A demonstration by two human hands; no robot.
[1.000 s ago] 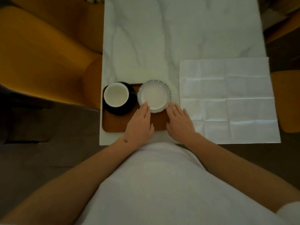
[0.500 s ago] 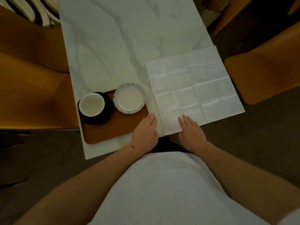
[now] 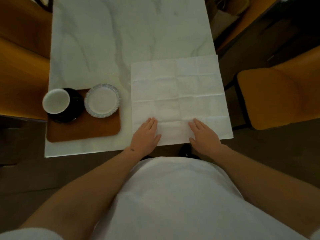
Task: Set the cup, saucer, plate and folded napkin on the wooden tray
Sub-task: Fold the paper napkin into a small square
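Counter [image 3: 121, 40]: marble. Napkin [image 3: 178, 94] unfolded at its right near edge; left hand [image 3: 144, 135] and right hand [image 3: 203, 135] flat on it, fingers straight. Wooden tray [image 3: 83, 129] at left carries plate [image 3: 102, 100], black saucer [image 3: 74, 108] and white cup [image 3: 56, 100].

Both hands flat, fingers straight: left [image 3: 146, 134], right [image 3: 204, 134].

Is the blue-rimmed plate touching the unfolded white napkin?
Apart. The head view shows bare marble table between the blue-rimmed plate and the unfolded white napkin.
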